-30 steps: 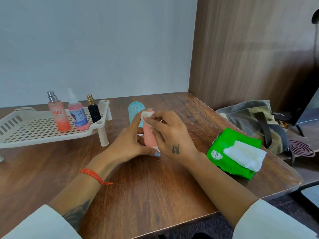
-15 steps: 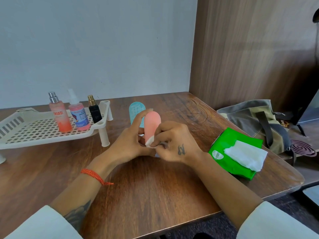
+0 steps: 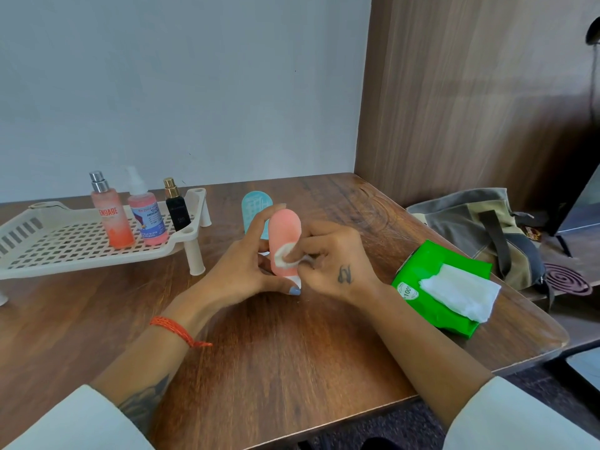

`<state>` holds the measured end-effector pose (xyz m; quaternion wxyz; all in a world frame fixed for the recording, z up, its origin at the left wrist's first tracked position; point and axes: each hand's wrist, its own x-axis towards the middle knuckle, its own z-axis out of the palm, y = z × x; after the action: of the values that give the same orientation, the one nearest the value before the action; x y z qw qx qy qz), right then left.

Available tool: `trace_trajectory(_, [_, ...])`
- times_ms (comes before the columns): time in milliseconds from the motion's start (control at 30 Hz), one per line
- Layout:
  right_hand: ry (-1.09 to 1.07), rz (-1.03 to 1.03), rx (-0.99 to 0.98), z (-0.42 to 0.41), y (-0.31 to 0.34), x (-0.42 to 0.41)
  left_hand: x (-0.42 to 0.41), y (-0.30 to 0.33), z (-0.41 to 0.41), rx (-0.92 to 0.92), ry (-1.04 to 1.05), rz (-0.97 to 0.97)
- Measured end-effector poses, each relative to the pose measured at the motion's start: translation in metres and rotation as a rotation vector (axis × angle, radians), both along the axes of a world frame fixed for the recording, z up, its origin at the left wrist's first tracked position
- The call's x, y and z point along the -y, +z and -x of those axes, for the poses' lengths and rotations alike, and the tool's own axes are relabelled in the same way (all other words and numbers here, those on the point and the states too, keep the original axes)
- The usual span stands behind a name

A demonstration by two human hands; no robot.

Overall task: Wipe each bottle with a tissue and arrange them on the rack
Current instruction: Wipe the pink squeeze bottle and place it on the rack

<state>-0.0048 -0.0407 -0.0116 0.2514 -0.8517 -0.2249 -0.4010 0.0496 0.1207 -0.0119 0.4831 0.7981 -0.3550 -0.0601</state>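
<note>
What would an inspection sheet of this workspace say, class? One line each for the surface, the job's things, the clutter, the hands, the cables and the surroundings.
Surface: wooden table, brown, rounded right corner.
Job's things: three bottles stand upright on the white rack: peach spray bottle, pink pump bottle, black bottle. A teal bottle stands on the table behind the hands.
Clutter: green tissue pack; a grey bag and a mosquito coil beside the table.
Hands: left hand holds the pink bottle; right hand presses a tissue against it.
Cables: nothing seen.
Surroundings: pale wall, wood panel on the right.
</note>
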Motion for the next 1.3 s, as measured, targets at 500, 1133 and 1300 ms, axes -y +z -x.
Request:
trace_trajectory(500, [-0.175, -0.139, 0.108, -0.009, -0.002, 0.004, 0.001, -0.001, -0.001, 0.034, 0.006, -0.035])
trace_trajectory(1133, [-0.246, -0.262, 0.066, -0.007, 0.0, 0.007, 0.001, 0.0, 0.0, 0.01, -0.009, -0.037])
trace_trajectory(1300, [-0.192, -0.267, -0.14, -0.006, -0.004, 0.006, 0.001, 0.0, 0.0, 0.025, -0.01, -0.044])
